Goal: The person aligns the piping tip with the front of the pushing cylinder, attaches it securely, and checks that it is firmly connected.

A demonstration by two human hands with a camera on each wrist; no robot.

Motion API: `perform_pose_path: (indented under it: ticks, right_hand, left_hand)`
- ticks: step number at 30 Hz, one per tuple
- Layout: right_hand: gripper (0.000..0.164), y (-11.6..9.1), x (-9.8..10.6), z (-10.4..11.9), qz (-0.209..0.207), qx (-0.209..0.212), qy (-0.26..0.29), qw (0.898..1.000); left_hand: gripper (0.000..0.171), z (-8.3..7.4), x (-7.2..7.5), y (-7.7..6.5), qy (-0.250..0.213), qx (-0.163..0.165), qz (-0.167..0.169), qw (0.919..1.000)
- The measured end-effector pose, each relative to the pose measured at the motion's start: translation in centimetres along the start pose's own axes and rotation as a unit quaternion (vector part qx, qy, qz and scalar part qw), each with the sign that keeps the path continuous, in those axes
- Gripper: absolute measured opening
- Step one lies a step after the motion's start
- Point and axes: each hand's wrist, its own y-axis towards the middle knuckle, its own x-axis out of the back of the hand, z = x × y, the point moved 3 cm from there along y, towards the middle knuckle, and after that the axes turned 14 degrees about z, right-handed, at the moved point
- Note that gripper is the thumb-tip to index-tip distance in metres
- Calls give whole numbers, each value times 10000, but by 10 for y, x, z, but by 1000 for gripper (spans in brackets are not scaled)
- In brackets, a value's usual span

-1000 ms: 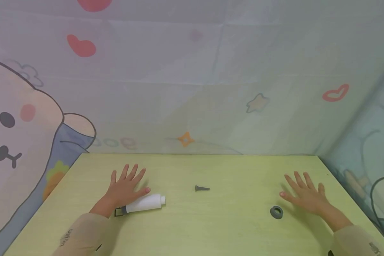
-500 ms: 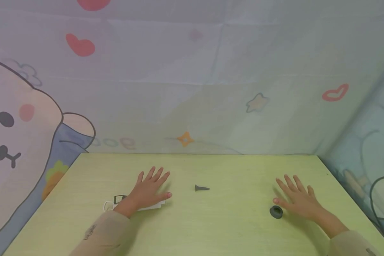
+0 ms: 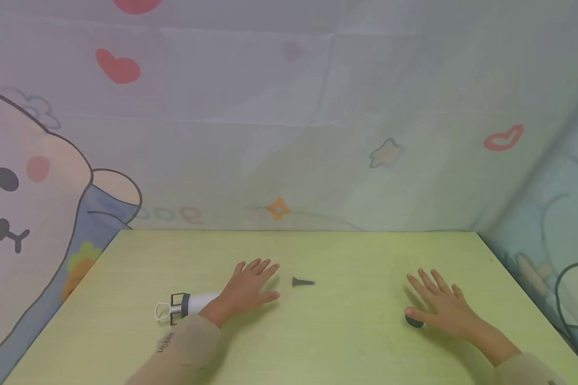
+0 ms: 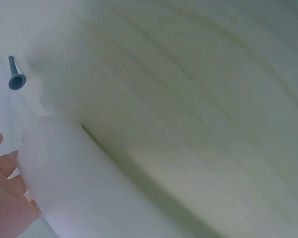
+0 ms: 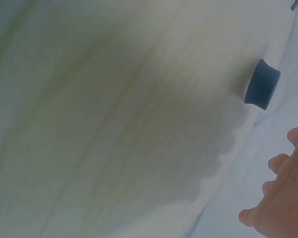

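Observation:
In the head view, my left hand [image 3: 248, 289] hovers with spread, straight fingers over a white tube [image 3: 201, 302] with a dark collar and a white looped handle. Part of the tube is hidden under that hand and wrist. Just right of my left fingertips lies a small grey cone-shaped nozzle [image 3: 302, 282], its flared end facing left. My right hand [image 3: 445, 311] is spread above a dark grey ring-shaped cap [image 3: 413, 320], the thumb overlapping it in view. The right wrist view shows the cap [image 5: 262, 85] apart from the fingers [image 5: 283, 166]. Neither hand holds anything.
All these things lie on a pale yellow-green table [image 3: 337, 342]. Behind it hangs a printed cloth [image 3: 318, 107] with hearts and a cartoon bear, and more cloth [image 3: 559, 214] hangs along the right side.
My left hand has moved right across the tube toward the nozzle, uncovering the tube's collar and handle. My right hand has shifted slightly left and nearer, its thumb now over the cap in view.

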Motion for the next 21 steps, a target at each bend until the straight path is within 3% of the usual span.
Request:
perform_pose_path:
  ticks: [7,17,21]
  right_hand:
    - [71,-3,-4,4,53,90,105,9999]
    - [75,-2,-8,4,-110,361,-20,9993]
    - [76,-3,-8,3,-132,501,304,9982]
  left_hand:
    - [55,-13,-4,13,6,-257,-393,9989]
    - [41,-19,-10,35,-439,-79,-499,9978]
    - [36,-21,-12,41,-744,-69,-564,9956]
